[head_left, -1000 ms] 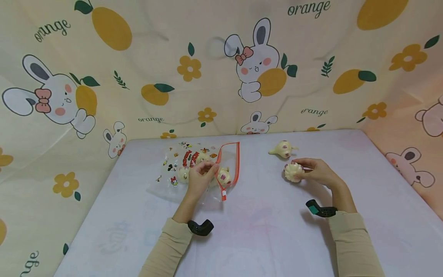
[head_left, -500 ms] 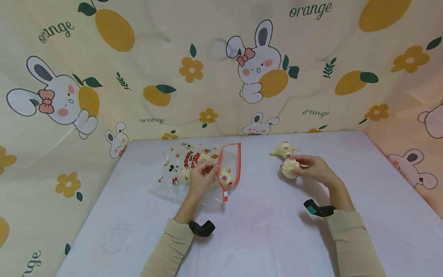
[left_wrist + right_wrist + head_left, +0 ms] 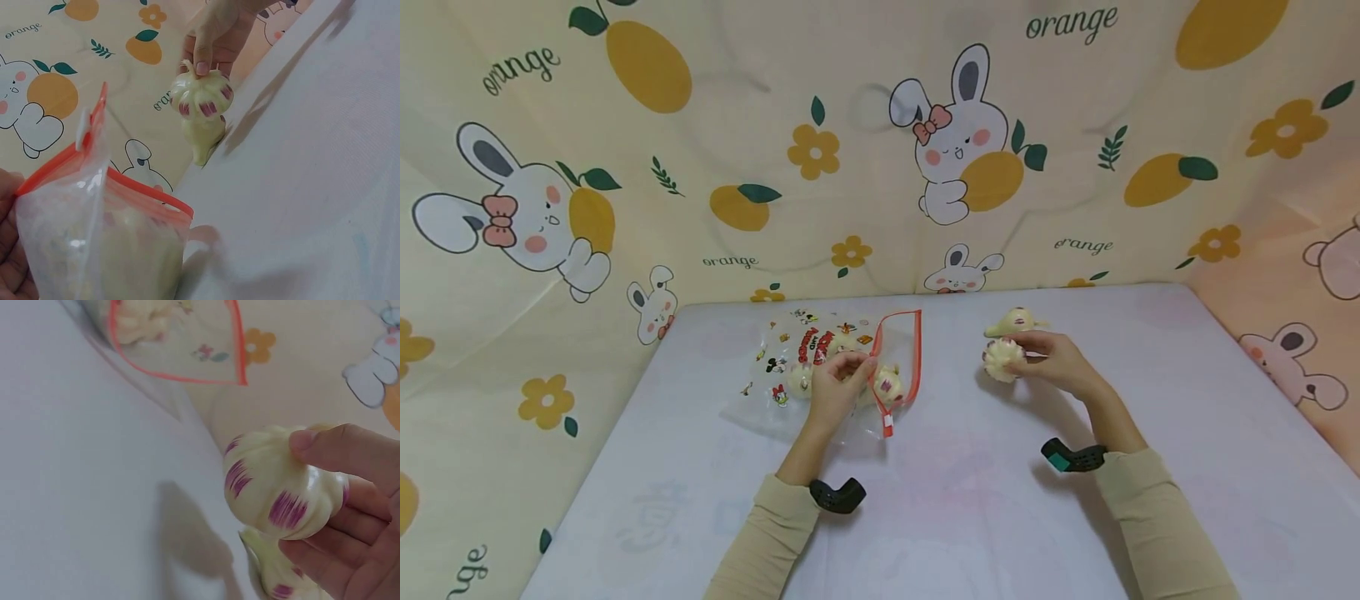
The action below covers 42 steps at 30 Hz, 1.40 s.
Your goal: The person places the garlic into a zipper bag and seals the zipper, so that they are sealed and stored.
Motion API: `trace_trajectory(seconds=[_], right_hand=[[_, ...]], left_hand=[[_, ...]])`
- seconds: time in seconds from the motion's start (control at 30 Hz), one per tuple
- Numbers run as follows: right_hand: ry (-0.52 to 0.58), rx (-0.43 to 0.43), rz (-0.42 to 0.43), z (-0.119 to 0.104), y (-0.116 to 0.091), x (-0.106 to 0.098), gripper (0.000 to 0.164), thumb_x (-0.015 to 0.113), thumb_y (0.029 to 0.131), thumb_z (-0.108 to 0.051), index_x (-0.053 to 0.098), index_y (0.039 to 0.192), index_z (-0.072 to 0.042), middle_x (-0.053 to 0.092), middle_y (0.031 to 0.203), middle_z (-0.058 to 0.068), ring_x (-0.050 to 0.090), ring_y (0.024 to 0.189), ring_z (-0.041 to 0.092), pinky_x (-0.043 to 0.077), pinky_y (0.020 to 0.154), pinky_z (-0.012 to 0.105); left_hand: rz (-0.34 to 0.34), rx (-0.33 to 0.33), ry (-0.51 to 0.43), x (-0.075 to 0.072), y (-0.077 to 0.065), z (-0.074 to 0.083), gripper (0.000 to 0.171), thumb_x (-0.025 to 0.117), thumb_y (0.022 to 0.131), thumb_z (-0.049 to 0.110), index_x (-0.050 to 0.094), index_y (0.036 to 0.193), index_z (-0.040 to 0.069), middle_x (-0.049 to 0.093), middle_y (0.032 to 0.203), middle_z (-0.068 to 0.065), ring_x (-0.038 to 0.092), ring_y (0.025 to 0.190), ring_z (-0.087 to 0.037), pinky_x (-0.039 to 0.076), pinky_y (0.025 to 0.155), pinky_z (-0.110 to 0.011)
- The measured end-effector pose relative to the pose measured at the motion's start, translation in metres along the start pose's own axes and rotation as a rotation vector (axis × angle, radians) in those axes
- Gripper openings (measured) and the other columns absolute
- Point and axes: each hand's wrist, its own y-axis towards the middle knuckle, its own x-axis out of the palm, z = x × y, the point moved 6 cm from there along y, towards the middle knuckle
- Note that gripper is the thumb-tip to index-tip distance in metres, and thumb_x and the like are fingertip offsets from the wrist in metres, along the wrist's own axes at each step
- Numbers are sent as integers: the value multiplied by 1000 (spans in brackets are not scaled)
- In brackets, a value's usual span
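My right hand [image 3: 1060, 364] holds a cream garlic bulb [image 3: 275, 484] with purple patches, thumb on one side and fingers beneath. In the head view this garlic bulb [image 3: 1002, 360] is above the table, its shadow falling below. Over on the left, my left hand [image 3: 835, 390] pinches the clear zip bag [image 3: 756, 410] by its opening. Red zipper edging [image 3: 153, 190] stands parted in the left wrist view, so the mouth gapes toward the right. Inside the bag are several garlic bulbs, one [image 3: 888, 383] near the mouth.
Another garlic bulb [image 3: 1021, 319] with a long greenish stem lies on the table just behind the held one. The white-covered table [image 3: 955, 517] meets a cream curtain [image 3: 850, 200] printed with rabbits and oranges at its back edge.
My right hand has carried the garlic bulb leftward toward the bag, past the front of the bulb on the table. The left hand and the bag keep their place.
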Motion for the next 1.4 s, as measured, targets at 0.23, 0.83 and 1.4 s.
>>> trace_trajectory(seconds=[0.23,0.83,1.4], right_hand=[[-32,-16,-28,-10,4,13,52,74,83,-9,56,129,5,59,130,27,60,106,11,53,92,23],[0,-136,-72,-38,12,53,49,76,78,-1,58,121,12,61,123,31,60,112,40,52,95,47],[33,-174,-75,-56,19,84,49,77,76,-3,60,121,8,62,125,27,60,113,37,53,95,45]], left_hand=[[11,-3,21,0,0,-1,15,68,89,9,68,94,-5,67,92,-25,56,70,-1,45,61,-12],[13,-6,29,-1,-1,1,16,68,89,9,68,95,-6,67,93,-26,56,71,-1,46,63,-12],[-10,-23,18,0,-8,26,16,66,89,2,66,96,-12,66,95,-32,56,70,0,45,64,-11]])
